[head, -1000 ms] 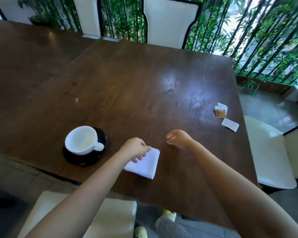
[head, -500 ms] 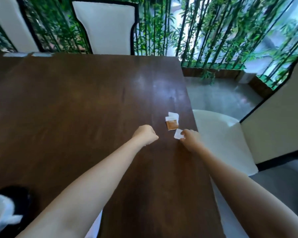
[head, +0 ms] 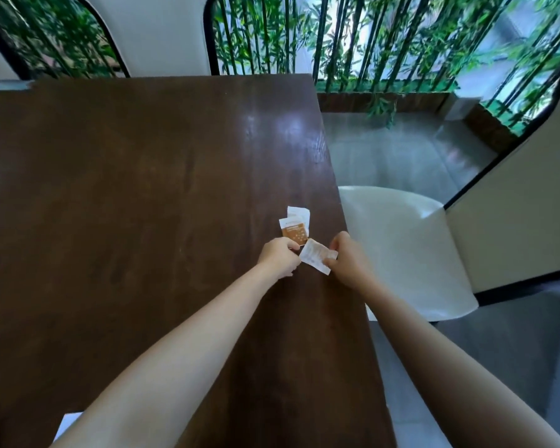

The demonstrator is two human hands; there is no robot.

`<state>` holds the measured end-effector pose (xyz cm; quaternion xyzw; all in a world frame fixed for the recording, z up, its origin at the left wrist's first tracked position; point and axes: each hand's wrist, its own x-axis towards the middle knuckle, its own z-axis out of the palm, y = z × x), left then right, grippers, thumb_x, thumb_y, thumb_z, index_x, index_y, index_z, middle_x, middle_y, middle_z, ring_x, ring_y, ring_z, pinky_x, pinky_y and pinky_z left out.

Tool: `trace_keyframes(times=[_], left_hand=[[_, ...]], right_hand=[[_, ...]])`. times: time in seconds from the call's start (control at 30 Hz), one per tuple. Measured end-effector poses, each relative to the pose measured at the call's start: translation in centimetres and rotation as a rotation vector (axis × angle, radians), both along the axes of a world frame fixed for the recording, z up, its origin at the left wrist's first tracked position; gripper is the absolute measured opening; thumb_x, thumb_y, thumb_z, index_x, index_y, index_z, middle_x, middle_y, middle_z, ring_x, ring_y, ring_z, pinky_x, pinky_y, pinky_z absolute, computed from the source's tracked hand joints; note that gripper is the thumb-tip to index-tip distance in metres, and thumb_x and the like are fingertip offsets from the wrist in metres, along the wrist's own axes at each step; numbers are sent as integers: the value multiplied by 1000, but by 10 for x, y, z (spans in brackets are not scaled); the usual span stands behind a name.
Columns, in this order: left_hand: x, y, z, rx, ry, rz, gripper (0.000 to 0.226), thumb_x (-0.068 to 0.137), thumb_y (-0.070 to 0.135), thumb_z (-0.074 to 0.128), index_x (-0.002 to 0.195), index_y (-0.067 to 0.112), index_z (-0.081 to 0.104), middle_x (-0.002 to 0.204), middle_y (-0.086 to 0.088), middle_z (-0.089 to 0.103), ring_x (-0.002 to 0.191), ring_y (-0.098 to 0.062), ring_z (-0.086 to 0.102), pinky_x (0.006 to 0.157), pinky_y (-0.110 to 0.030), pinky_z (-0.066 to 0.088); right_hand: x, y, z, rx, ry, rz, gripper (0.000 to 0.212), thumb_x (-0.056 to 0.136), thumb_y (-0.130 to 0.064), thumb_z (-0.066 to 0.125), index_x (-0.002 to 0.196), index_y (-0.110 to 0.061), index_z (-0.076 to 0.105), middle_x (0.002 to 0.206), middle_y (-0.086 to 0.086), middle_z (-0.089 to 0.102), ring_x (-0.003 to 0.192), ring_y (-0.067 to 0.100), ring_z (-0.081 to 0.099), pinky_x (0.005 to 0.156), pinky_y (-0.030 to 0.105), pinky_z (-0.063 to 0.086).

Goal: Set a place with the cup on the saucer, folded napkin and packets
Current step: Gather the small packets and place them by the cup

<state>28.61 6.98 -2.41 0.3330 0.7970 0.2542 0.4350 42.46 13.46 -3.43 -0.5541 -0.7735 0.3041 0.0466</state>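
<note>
Near the table's right edge my right hand (head: pixel 348 261) is pinching a white packet (head: pixel 316 259) and holds it tilted just above the wood. Beside it, my left hand (head: pixel 278 258) has its fingers curled, with thumb and forefinger closed on the near corner of a brown packet (head: pixel 294 231). That brown packet lies partly over another white packet (head: pixel 299 215). The cup and saucer are out of view. A white corner (head: pixel 66 423) peeks out under my left forearm at the bottom left; whether it is the napkin I cannot tell.
The dark wooden table (head: pixel 143 205) fills the left and middle. A white chair seat (head: pixel 401 247) stands close to the table's right edge, and another white chair back (head: pixel 162 33) at the far side. Bamboo screens (head: pixel 369 37) run behind.
The view has swung right, away from the cup and napkin. My right hand has lifted the near white packet, and my left hand has moved from a loose fist to the brown packet.
</note>
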Motion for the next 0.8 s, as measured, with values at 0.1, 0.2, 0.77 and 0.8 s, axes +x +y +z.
trace_keyframes(times=[0.1,0.2,0.77,0.8], left_hand=[[1,-4,2,53,-93,42,26,87,13,57,112,11,63,94,-6,66,80,-17,65,69,-28,58],[0,-8,9,100,-270,159,26,95,21,48,112,9,63,92,-6,67,83,-18,66,72,-29,58],[-44,21,14,248,-306,249,13,92,2,52,99,7,62,98,-9,67,83,-13,68,64,-26,60],[-44,24,13,252,-256,220,13,92,2,52,98,8,63,98,-9,67,82,-13,67,63,-24,60]], right_hand=[[2,-11,1,-29,186,-33,15,84,-16,59,96,-10,52,86,-2,57,81,20,55,61,25,37],[-3,-26,9,29,338,-21,13,85,-25,62,88,-14,57,76,-8,56,69,10,52,57,18,38],[-33,-8,1,-82,442,-229,21,88,-15,58,109,-14,60,95,-6,63,88,10,61,71,16,44],[-36,-8,-1,-84,401,-219,21,88,-19,59,109,-14,60,97,-4,65,83,7,59,65,11,40]])
